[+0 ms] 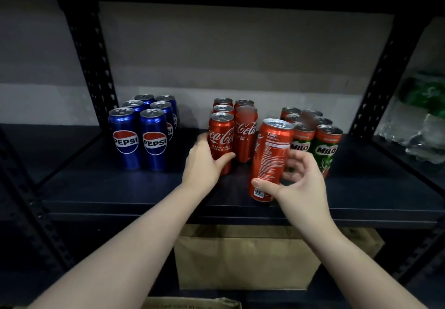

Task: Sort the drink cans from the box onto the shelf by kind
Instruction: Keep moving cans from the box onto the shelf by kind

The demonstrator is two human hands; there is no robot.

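Observation:
On the dark shelf stand three groups of cans: several blue Pepsi cans at the left, several red Coca-Cola cans in the middle, several green Milo cans at the right. My left hand grips the front left Coca-Cola can, which stands on the shelf. My right hand holds another red Coca-Cola can, tilted, near the shelf's front edge between the Coca-Cola and Milo groups.
A brown cardboard box sits on the level under the shelf, and another carton edge shows at the bottom. Black perforated uprights frame the bay. Plastic-wrapped green packs lie in the bay to the right.

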